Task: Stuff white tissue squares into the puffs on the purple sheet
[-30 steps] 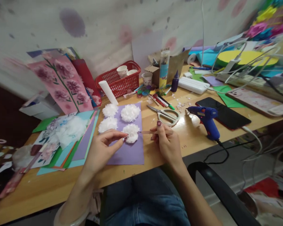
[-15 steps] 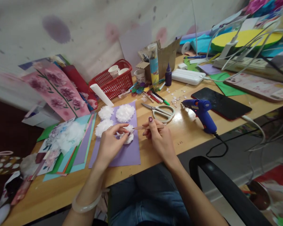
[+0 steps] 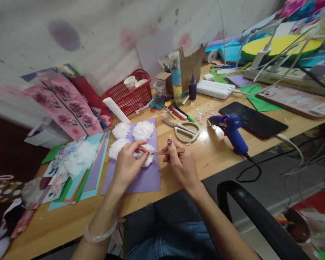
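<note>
Several white paper flowers lie on a purple sheet (image 3: 148, 180). My left hand (image 3: 130, 159) is over the lower right white flower (image 3: 147, 160), thumb and forefinger pinched near its edge; whatever is between the fingertips is too small to make out. In my right hand (image 3: 180, 159) a thin wooden stick (image 3: 159, 152) is gripped, its tip pointing left toward the pinched fingers. Above them are another white flower (image 3: 143, 130) and, to the left, a smaller one (image 3: 121, 130).
Scissors (image 3: 186, 130), a blue glue gun (image 3: 229, 130) and a dark phone (image 3: 253, 119) lie to the right. Behind stand a red basket (image 3: 135, 99) and a purple bottle (image 3: 193, 88). Coloured paper (image 3: 94, 180) and white fluff (image 3: 81, 157) are at left.
The stick in my right hand has tilted, and its tip sits slightly lower beside the flower. My right hand has shifted slightly left and down. My left hand has stayed nearly in place.
</note>
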`<action>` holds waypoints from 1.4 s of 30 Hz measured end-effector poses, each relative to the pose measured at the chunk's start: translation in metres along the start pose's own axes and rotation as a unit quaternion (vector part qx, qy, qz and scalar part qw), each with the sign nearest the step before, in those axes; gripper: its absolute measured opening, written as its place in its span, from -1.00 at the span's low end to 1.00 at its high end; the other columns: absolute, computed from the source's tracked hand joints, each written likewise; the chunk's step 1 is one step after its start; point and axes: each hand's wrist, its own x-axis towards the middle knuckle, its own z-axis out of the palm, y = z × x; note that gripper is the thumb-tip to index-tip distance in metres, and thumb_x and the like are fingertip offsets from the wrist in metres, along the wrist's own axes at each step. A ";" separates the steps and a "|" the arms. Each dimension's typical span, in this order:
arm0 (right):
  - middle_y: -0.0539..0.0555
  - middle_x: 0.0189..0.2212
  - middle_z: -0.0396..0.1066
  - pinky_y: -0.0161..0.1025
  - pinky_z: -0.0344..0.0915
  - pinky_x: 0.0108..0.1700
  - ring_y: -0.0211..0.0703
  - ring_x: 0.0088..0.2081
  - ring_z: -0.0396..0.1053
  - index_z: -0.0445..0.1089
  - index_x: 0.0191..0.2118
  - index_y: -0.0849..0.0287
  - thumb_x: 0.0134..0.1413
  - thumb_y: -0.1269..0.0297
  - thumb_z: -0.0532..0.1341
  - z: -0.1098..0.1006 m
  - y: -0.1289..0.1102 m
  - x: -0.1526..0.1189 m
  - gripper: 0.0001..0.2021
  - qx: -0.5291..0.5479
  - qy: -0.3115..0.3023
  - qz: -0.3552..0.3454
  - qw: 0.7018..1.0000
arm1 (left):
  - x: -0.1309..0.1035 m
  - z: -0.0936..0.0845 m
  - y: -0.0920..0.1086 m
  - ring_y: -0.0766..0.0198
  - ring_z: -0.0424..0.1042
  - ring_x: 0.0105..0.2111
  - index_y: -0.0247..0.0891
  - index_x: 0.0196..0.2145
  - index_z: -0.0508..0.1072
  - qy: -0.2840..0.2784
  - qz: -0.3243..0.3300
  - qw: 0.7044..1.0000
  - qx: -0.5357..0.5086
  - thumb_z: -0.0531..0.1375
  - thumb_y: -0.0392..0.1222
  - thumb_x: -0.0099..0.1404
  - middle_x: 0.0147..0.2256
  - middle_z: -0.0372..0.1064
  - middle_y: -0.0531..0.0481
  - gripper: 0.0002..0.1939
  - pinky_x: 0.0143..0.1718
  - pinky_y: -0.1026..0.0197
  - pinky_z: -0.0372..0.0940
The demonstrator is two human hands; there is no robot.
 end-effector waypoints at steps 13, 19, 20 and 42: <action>0.02 -0.63 0.40 -0.31 0.19 -0.46 -0.23 -0.58 0.34 0.41 -0.42 0.17 0.32 -0.13 -0.02 0.007 -0.001 0.001 -0.47 -0.042 0.008 0.019 0.999 | -0.066 0.015 -0.061 -0.02 0.43 0.11 -0.30 0.05 0.45 0.091 -0.042 0.995 0.011 0.07 -0.07 0.31 0.07 0.45 -0.23 -0.56 0.15 -0.08 0.34; 0.08 -0.63 0.41 -0.27 0.21 -0.46 -0.17 -0.55 0.38 0.38 -0.48 0.16 0.30 -0.16 -0.07 0.016 -0.004 0.007 -0.43 -0.086 0.031 0.013 0.996 | -0.073 0.042 -0.079 -0.07 0.40 0.18 -0.46 0.11 0.45 0.049 -0.012 0.998 0.034 -0.10 -0.11 0.39 0.15 0.41 -0.35 -0.46 0.21 -0.15 0.32; 0.09 -0.63 0.41 -0.27 0.21 -0.46 -0.16 -0.55 0.38 0.38 -0.48 0.16 0.30 -0.17 -0.07 0.017 -0.004 0.008 -0.43 -0.091 0.030 0.010 0.995 | -0.073 0.045 -0.080 -0.06 0.39 0.19 -0.46 0.11 0.45 0.047 -0.001 0.998 0.041 -0.11 -0.13 0.39 0.16 0.41 -0.34 -0.46 0.22 -0.14 0.31; -0.01 -0.64 0.33 -0.31 0.16 -0.44 -0.21 -0.55 0.32 0.30 -0.45 0.12 0.35 -0.08 -0.09 0.027 -0.010 0.012 -0.51 -0.168 -0.013 -0.071 0.983 | -0.067 0.066 -0.102 0.06 0.50 0.08 -0.26 -0.05 0.58 0.109 0.084 0.988 0.073 -0.07 -0.20 0.35 0.05 0.53 -0.16 -0.54 0.13 0.00 0.41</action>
